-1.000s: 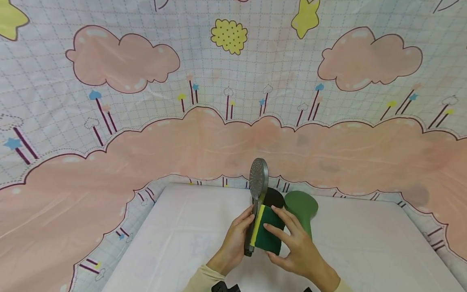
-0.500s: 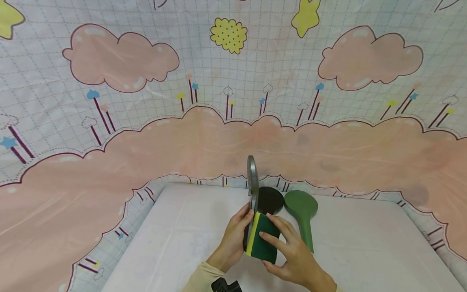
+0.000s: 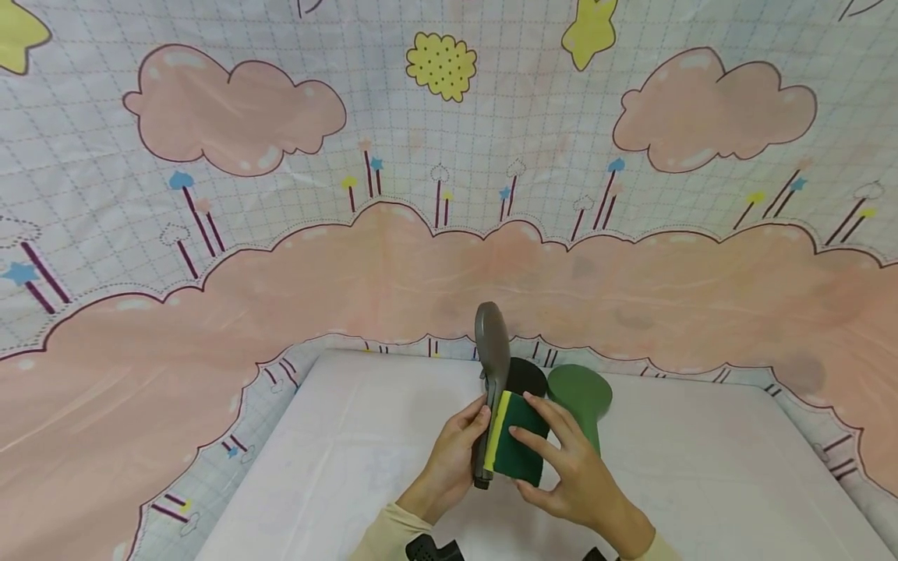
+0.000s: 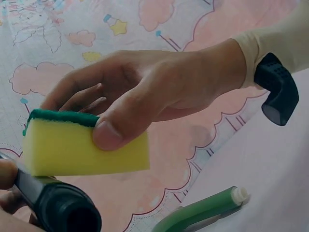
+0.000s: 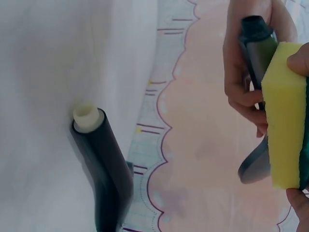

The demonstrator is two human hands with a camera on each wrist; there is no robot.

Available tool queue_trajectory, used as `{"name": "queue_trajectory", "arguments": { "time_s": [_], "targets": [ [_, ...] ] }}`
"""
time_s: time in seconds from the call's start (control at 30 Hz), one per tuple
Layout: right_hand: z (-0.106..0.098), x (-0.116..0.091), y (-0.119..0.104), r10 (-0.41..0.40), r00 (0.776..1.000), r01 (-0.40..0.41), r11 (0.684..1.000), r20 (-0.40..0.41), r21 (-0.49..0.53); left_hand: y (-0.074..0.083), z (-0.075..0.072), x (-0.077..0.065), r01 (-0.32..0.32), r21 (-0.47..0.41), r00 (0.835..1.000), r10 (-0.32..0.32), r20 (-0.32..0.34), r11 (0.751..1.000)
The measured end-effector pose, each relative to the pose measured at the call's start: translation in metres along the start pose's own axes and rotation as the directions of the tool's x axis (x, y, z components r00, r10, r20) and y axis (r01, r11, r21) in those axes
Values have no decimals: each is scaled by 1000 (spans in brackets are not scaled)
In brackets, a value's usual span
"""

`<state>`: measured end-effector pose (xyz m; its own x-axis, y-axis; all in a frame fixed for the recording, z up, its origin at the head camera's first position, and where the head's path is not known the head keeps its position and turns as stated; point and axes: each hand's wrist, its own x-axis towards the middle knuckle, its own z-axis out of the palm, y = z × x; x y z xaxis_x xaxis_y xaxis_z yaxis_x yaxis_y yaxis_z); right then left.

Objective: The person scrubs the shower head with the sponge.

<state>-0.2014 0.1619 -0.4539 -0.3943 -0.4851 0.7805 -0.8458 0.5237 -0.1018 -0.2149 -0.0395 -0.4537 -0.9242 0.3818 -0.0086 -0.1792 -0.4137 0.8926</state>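
My left hand [image 3: 452, 460] grips a dark grey shower head [image 3: 493, 343] by its handle and holds it upright above the table, its smooth side in sight. Between the fingers and thumb of my right hand [image 3: 578, 475] is a sponge [image 3: 521, 440], yellow with a dark green scouring layer. The sponge's yellow side lies along the handle. In the left wrist view, the yellow part of the sponge [image 4: 87, 150] is just above the open end of the handle [image 4: 72, 210]. The right wrist view shows my left hand's fingers [image 5: 244, 99] wrapped round the handle.
A black shower head [image 3: 528, 376] and a green shower head [image 3: 578, 389] lie behind the hands on the white table [image 3: 351, 436]. The black one's handle [image 5: 108, 159] ends in a pale threaded connector. A patterned cloth [image 3: 421, 288] hangs behind the table.
The grey shower head has turned about its handle, from its perforated face through edge-on to its smooth side. The sponge slid down along the handle, then back up.
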Motion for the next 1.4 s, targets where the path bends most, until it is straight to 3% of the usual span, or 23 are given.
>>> {"name": "queue_trajectory", "arguments": {
  "time_s": [0.33,0.67,0.93,1.2,1.4],
  "targets": [
    [-3,5,7,18,1000,-18,1000,-2,-10,-2,1,2,-6,-1,998,6,61,1000],
    [6,-4,-6,-20,1000,19,999,21,26,1,-2,4,-7,-13,999,6,-45,1000],
    [6,-9,-15,-9,997,9,1000,76,11,3,-1,5,-71,21,992,73,-100,997],
    [3,-5,-10,-59,998,59,998,23,30,0,1,2,-138,119,986,148,-73,983],
    [-1,0,-4,-48,999,48,999,-9,17,-3,2,-3,-135,170,990,141,-28,976]
  ]
}}
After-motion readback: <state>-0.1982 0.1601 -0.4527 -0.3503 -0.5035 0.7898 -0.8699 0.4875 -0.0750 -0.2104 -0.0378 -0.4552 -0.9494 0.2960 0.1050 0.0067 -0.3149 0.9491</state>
